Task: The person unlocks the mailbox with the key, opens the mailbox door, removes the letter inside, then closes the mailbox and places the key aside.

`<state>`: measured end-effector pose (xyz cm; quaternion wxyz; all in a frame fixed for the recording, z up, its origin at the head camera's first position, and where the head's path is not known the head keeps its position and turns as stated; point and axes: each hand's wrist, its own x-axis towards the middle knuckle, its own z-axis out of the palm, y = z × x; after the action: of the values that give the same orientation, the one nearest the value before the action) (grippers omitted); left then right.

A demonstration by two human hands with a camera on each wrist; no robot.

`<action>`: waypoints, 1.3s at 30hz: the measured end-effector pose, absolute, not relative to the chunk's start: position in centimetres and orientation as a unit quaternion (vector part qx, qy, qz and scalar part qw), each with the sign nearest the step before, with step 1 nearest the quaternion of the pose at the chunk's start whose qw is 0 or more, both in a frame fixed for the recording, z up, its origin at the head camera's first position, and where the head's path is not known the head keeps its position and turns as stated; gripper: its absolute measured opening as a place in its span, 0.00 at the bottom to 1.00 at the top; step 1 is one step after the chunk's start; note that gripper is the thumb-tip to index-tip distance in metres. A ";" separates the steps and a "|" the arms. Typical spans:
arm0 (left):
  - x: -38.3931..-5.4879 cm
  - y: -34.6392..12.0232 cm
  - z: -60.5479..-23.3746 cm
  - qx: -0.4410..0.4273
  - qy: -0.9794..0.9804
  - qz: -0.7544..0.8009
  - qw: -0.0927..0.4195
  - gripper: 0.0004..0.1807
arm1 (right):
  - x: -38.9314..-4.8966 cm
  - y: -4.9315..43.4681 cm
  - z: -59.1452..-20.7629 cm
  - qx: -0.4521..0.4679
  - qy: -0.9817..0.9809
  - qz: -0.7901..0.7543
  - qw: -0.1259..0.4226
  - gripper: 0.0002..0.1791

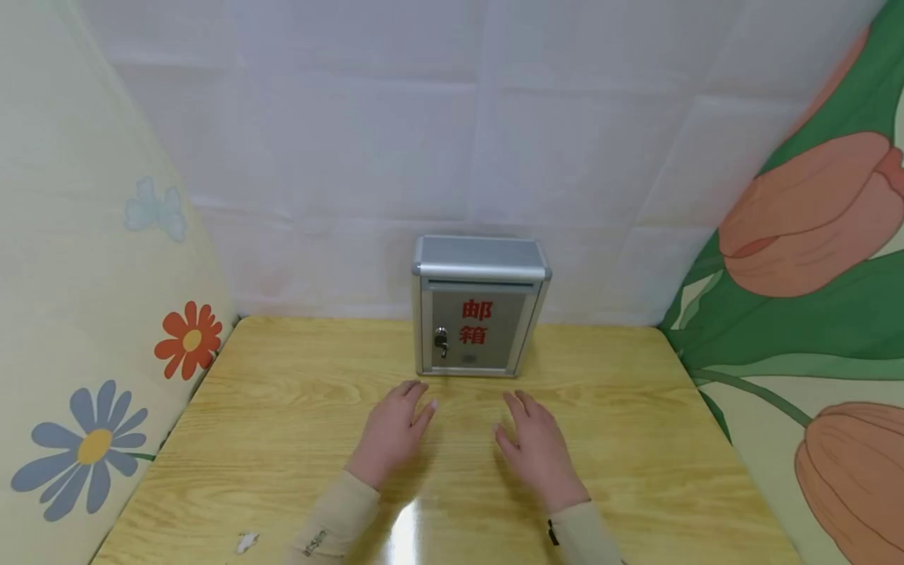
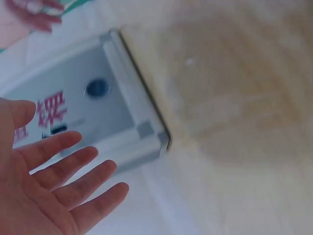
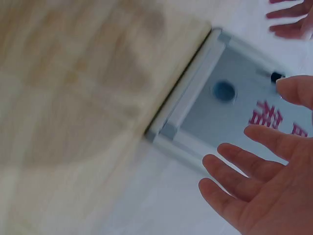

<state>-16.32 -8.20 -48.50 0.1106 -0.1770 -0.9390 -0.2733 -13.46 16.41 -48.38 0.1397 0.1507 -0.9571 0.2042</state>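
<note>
A silver metal mailbox (image 1: 483,310) with red Chinese characters stands upright at the back of the wooden table (image 1: 311,392). Keys (image 1: 442,345) hang from the lock at the left of its front door, and a slot runs under its lid. My left hand (image 1: 392,428) hovers in front of the box's lower left corner, fingers spread and holding nothing. Opposite it, my right hand (image 1: 538,447) is held before the lower right corner, its fingers likewise extended. Both wrist views show the palms, left (image 2: 58,181) and right (image 3: 264,181), apart from the box.
Behind the table hangs a white cloth (image 1: 339,157). A flower-printed curtain (image 1: 71,314) borders the left side, and a tulip-printed one (image 1: 798,329) the right. A small white patch (image 1: 247,542) marks the table's near left.
</note>
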 end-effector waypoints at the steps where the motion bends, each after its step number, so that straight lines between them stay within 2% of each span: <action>1: -16.6 -8.5 -48.1 -0.165 -0.940 -0.278 0.111 0.24 | -13.6 16.9 -48.2 0.147 -0.957 0.207 0.141 0.30; 7: -19.0 -10.6 -45.1 -0.126 -0.929 -0.322 0.133 0.28 | -15.2 19.6 -46.1 0.136 -0.956 0.211 0.151 0.31; 16: -23.0 -11.9 -39.9 -0.149 -0.892 -0.376 0.203 0.31 | -18.2 22.0 -41.3 0.129 -0.947 0.227 0.189 0.35; 20: -24.5 -11.6 -37.9 -0.164 -0.879 -0.392 0.219 0.32 | -19.4 22.2 -39.3 0.126 -0.944 0.234 0.196 0.36; 30: -27.0 -10.2 -34.8 -0.189 -0.857 -0.430 0.211 0.33 | -22.1 21.1 -35.3 0.149 -0.932 0.252 0.213 0.36; 39: -28.2 -9.2 -34.7 -0.192 -0.844 -0.469 0.176 0.30 | -24.9 20.0 -34.5 0.140 -0.926 0.286 0.202 0.37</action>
<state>-28.21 -9.20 -34.73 0.1755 -0.1915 -0.8443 -0.4687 -24.88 20.01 -34.54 0.2024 0.1402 -0.9262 0.2856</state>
